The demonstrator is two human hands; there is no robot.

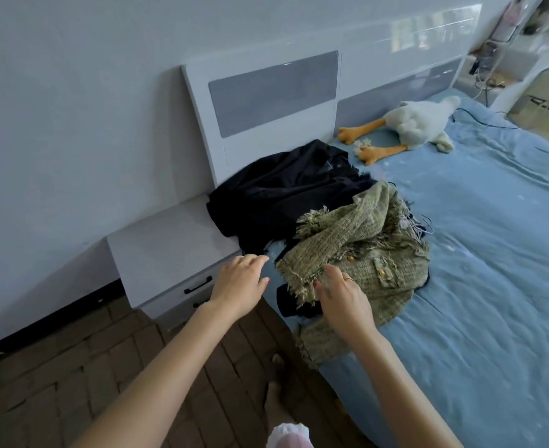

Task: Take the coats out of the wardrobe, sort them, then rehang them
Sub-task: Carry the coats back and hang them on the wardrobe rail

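Home bedroom: bed (pixel 493 286), headboard (pixel 266 101), nightstand (pixel 163 253), probably.

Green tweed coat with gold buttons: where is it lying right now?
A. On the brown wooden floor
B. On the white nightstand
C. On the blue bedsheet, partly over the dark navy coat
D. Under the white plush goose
C: the green tweed coat with gold buttons lies on the blue bedsheet, its upper edge overlapping the dark navy coat, near the right hand.
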